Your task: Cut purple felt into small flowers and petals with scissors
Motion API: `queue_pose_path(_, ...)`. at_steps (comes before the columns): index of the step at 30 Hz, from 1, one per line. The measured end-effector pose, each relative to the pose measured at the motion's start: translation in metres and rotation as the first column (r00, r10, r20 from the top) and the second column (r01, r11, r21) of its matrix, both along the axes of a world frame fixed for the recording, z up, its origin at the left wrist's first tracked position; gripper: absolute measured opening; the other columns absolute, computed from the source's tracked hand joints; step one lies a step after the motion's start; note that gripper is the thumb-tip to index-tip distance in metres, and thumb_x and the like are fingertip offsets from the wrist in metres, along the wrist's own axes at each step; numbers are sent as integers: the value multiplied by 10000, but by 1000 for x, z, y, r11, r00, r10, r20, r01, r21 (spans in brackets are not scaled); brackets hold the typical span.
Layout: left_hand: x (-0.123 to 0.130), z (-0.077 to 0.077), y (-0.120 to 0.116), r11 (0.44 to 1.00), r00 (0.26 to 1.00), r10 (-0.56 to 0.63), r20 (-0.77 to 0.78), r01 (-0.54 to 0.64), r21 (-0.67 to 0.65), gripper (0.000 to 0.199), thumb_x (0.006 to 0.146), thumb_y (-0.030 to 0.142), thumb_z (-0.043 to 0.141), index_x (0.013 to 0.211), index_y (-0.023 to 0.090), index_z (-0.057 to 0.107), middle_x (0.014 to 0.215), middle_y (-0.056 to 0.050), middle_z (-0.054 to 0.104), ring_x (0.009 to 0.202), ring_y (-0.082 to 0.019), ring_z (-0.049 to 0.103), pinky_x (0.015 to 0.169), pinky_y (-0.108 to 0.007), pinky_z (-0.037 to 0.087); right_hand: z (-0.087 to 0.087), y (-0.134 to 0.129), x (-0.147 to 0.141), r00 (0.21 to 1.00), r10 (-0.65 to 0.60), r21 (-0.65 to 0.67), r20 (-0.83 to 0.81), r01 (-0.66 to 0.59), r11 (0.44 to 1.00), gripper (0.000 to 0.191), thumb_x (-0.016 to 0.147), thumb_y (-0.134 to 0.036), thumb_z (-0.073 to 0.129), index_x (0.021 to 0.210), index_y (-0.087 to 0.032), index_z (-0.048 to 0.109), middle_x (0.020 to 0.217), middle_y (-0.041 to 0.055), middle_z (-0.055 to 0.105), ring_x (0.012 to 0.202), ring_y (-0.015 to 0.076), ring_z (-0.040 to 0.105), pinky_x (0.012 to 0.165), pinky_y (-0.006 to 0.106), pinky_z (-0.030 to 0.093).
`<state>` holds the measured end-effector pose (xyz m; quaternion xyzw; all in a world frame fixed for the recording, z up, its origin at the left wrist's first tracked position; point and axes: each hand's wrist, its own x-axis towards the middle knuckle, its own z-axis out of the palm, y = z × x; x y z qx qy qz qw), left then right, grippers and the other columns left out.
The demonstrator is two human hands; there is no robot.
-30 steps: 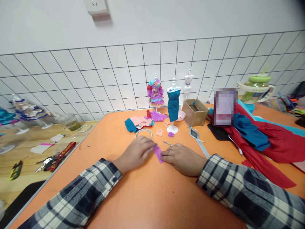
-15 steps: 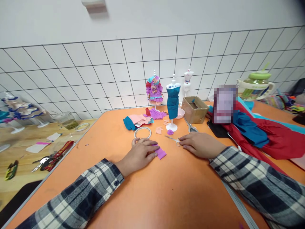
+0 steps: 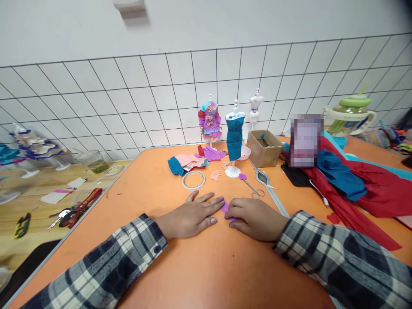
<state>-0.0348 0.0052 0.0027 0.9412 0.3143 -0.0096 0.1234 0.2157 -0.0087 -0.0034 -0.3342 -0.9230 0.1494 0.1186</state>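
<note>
My left hand (image 3: pixel 193 214) lies flat on the orange table (image 3: pixel 199 274), fingers spread, its fingertips at the left end of a small purple strip (image 3: pixel 225 207). From the other side my right hand (image 3: pixel 254 218) has its bent fingers on the strip's right end, partly covering it. Scissors (image 3: pixel 252 187) lie beyond my right hand, their tips by a purple rosette (image 3: pixel 242 176). A roll of white tape (image 3: pixel 193 180) sits beyond my left hand. Behind stands a mini mannequin in a teal wrap (image 3: pixel 234 137), with peach scraps (image 3: pixel 215 175) near its base.
Farther back are a dressed mannequin (image 3: pixel 210 122), a bare one (image 3: pixel 255 107), a cardboard box (image 3: pixel 264 150), a pink bowl (image 3: pixel 245 152) and folded fabrics (image 3: pixel 185 163). Red cloth (image 3: pixel 380 184) and a blurred-out screen (image 3: pixel 305 141) are at right. Keys (image 3: pixel 61 218) lie on the wooden table at left.
My right hand has left the scissors and come left and nearer onto the purple strip. The scissors and rosette have shifted right. My left hand has flattened with its fingers spread.
</note>
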Motion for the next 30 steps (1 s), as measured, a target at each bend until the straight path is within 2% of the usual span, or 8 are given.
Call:
queue_pose_path(4, -14, 3, 9, 996, 998, 46, -51, -42, 84, 598, 981, 532, 267, 1519, 343, 86, 1578, -36, 227, 1451, -309, 191, 1142, -582, 61, 3, 4, 9, 999, 35, -5, 5, -35, 999, 260, 903, -313, 536, 1134, -227, 617, 1139, 40, 634, 1015, 195, 597, 821, 316, 445)
queue_pose_path(7, -16, 5, 11, 991, 990, 101, -96, -92, 94, 660, 959, 584, 277, 1523, 323, 55, 1584, -39, 199, 1461, -304, 151, 1147, -578, 71, 6, 5, 12, 998, 54, -5, 27, -54, 999, 263, 901, -316, 538, 1140, -235, 612, 1153, 37, 634, 1011, 197, 604, 801, 315, 447)
queue_pose_path(11, -14, 1, 10, 979, 986, 143, -90, -127, 158, 655, 947, 607, 289, 1518, 329, 127, 1594, -36, 166, 1472, -302, 74, 1153, -575, 41, 9, 7, 13, 1000, -2, 34, 9, 2, 999, 278, 900, -285, 525, 1165, -238, 591, 1158, 41, 627, 1030, 196, 593, 804, 316, 441)
queue_pose_path(19, -13, 0, 10, 968, 989, 139, -42, -127, 218, 675, 917, 618, 377, 1501, 312, 230, 1588, -87, 190, 1464, -340, 94, 1132, -618, 60, 7, 11, 12, 993, -115, -32, 2, 115, 993, 178, 917, -239, 463, 927, -211, 639, 982, 40, 663, 926, 191, 615, 752, 307, 417)
queue_pose_path(22, -12, 1, 9, 971, 992, 121, -41, -109, 212, 726, 895, 642, 399, 1506, 293, 220, 1584, -97, 202, 1462, -346, 100, 1130, -621, 69, 5, 11, 9, 964, -207, -162, -166, 181, 970, 162, 933, -235, 424, 939, -202, 583, 927, 41, 683, 880, 179, 623, 760, 305, 420)
queue_pose_path(26, -11, 2, 9, 974, 993, 111, -46, -100, 206, 756, 882, 657, 406, 1509, 284, 210, 1578, -104, 223, 1458, -352, 119, 1126, -625, 78, 0, 16, 9, 838, -411, -423, -358, 247, 872, 203, 935, -221, 385, 1131, -207, 437, 783, -6, 689, 775, 149, 628, 758, 291, 441)
queue_pose_path(28, -11, 2, 9, 970, 993, 108, -38, -97, 222, 751, 880, 659, 406, 1506, 284, 226, 1571, -103, 248, 1456, -353, 132, 1127, -625, 74, -2, 18, 12, 818, -448, -400, -361, 298, 867, 228, 925, -244, 412, 1147, -205, 448, 786, -3, 675, 733, 146, 614, 711, 276, 442)
queue_pose_path(30, -11, 2, 8, 964, 995, 99, -28, -89, 250, 748, 877, 662, 411, 1501, 284, 244, 1565, -100, 268, 1453, -353, 144, 1129, -625, 55, -1, 18, 15, 866, -367, -247, -341, 294, 923, 195, 910, -266, 460, 1077, -202, 540, 851, 23, 663, 753, 150, 604, 698, 273, 434)
